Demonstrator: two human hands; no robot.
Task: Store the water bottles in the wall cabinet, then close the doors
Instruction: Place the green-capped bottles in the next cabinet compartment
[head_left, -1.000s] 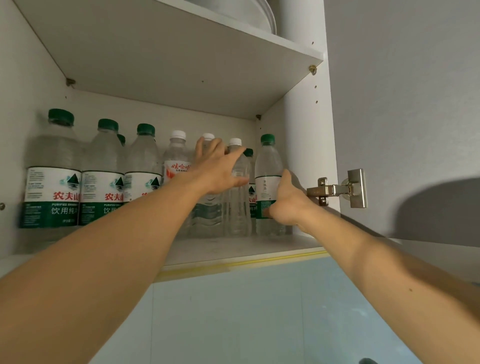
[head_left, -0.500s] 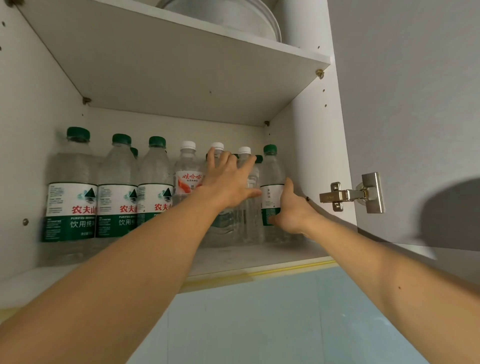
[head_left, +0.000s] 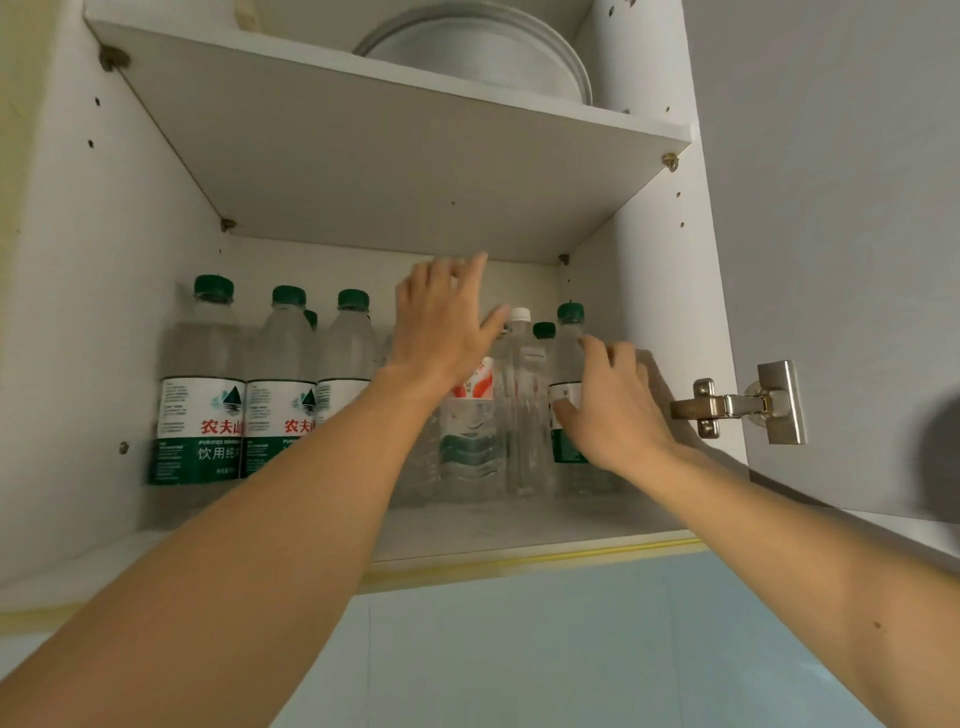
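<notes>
Reaching into the wall cabinet (head_left: 652, 332), both hands are spread and hold nothing. The left hand (head_left: 441, 332) hovers, fingers splayed, in front of the upper parts of the middle water bottles (head_left: 470, 441) — the white-capped bottle (head_left: 522, 395) stands just right of its thumb. The right hand (head_left: 615, 410) is open beside the rightmost green-capped bottle (head_left: 569, 353) — whether it touches, I cannot tell. All bottles stand upright on the lower shelf (head_left: 519, 525); the right door (head_left: 841, 249) hangs open.

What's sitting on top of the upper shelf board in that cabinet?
On the shelf board, only a stack of pale round plates shows, towards the right. The board's underside faces the camera and hides their bases and whatever else sits there.
</notes>
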